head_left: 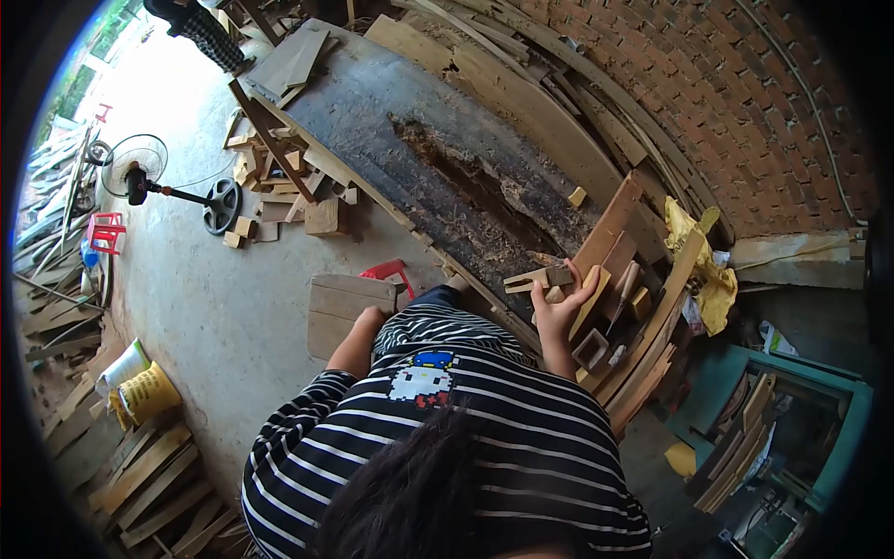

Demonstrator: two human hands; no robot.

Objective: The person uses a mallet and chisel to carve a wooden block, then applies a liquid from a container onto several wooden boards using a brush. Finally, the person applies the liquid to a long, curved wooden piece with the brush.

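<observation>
My right hand (561,312) is raised over the right end of the dark slab (363,121). Its thumb and fingers are around a small notched piece of wood (526,279), which has a slot facing left. Just under it, close to the palm, is another small block (556,295). My left hand (372,319) is low beside my leg, at the right edge of a flat wooden board (335,321). Its fingers are hidden from view, so whether it grips anything does not show.
Right of my right hand lie planks, a chisel-like tool (622,296) and a yellow sack (710,279). A green metal frame (838,447) stands lower right. Wood offcuts (326,216) and a fan (135,182) are on the floor. Another person (207,37) stands far off.
</observation>
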